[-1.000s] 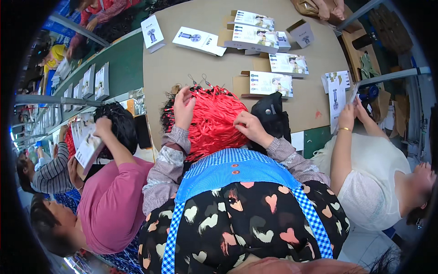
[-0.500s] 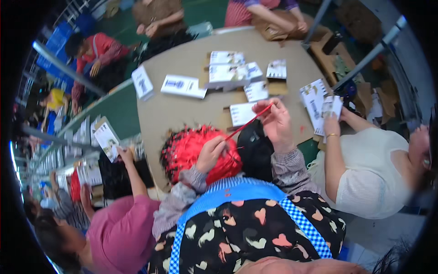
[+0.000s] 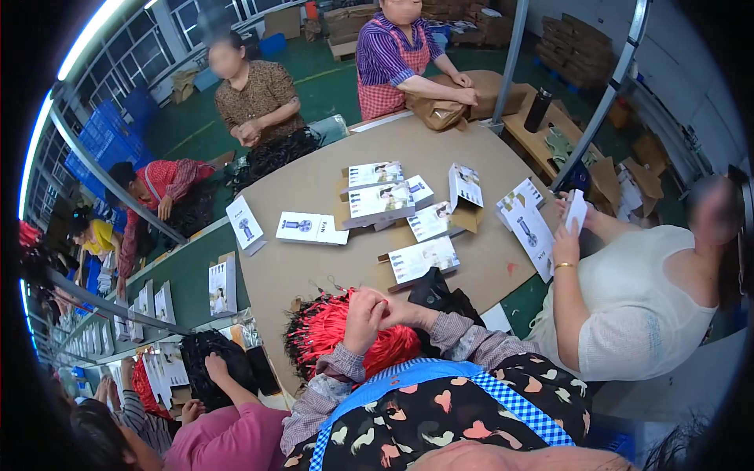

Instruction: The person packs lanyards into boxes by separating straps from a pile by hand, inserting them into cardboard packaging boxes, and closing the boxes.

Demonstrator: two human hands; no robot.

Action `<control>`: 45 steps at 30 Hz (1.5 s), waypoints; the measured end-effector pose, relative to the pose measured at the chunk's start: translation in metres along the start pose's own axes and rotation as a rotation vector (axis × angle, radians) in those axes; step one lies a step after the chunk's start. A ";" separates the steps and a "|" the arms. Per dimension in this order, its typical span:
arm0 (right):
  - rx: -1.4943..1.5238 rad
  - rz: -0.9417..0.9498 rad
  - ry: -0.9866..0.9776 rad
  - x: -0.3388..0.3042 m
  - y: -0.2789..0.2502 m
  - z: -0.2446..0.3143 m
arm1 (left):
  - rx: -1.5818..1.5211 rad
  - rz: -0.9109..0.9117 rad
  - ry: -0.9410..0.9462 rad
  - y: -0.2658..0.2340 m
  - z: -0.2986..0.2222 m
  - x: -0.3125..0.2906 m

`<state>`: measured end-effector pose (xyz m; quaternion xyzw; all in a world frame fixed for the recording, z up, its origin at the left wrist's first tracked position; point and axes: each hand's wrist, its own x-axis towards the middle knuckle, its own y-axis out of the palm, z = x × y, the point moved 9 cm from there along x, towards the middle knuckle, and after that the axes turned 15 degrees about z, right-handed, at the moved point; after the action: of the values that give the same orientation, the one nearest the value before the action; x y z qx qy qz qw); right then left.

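Note:
My left hand (image 3: 364, 320) and my right hand (image 3: 399, 313) meet in front of my chest, fingers closed and pressed together. A bit of red lanyard cord (image 3: 383, 299) shows between the fingertips; the rest of it is hidden by the hands. Just below and behind them lies a large bundle of red lanyards (image 3: 322, 334) with black ends and thin loops. To its right, partly covered by my right forearm, sits a heap of black fabric or straps (image 3: 444, 297).
White printed boxes (image 3: 381, 202) lie scattered over the brown tabletop (image 3: 306, 263), one standing with an open flap (image 3: 465, 187). A co-worker on the right handles a box (image 3: 576, 210); another at left reaches into black straps (image 3: 210, 365). Metal posts (image 3: 514, 59) rise at the table's edge.
My hands were apart with the red cord stretched between them; they have come together, lower and over the bundle. The view has tilted up. The co-worker at left has let go of a box.

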<state>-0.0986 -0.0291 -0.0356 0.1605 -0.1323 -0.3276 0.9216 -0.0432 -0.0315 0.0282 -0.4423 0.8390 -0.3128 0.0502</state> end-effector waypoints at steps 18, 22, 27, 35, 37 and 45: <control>-0.220 0.003 0.338 -0.012 -0.029 -0.032 | -1.428 -0.162 -0.236 0.036 0.070 0.010; -0.323 -0.052 0.366 -0.019 -0.034 -0.021 | -1.485 -0.130 -0.216 0.037 0.078 0.004; -0.544 -0.207 0.203 -0.036 -0.068 -0.005 | -1.446 -0.061 -0.299 0.068 0.113 -0.008; 0.629 -0.724 -0.179 -0.071 -0.113 -0.033 | -1.492 0.100 -0.495 0.129 0.145 0.012; 0.766 -0.781 -0.205 -0.079 -0.121 -0.032 | -1.458 0.028 -0.644 0.132 0.160 0.015; 0.611 -0.740 -0.229 -0.075 -0.105 -0.010 | -1.305 0.131 -0.848 0.187 0.233 0.026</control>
<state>-0.2104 -0.0553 -0.0949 0.4225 -0.2570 -0.5949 0.6337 -0.1075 -0.0861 -0.2591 -0.4138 0.7868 0.4434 0.1147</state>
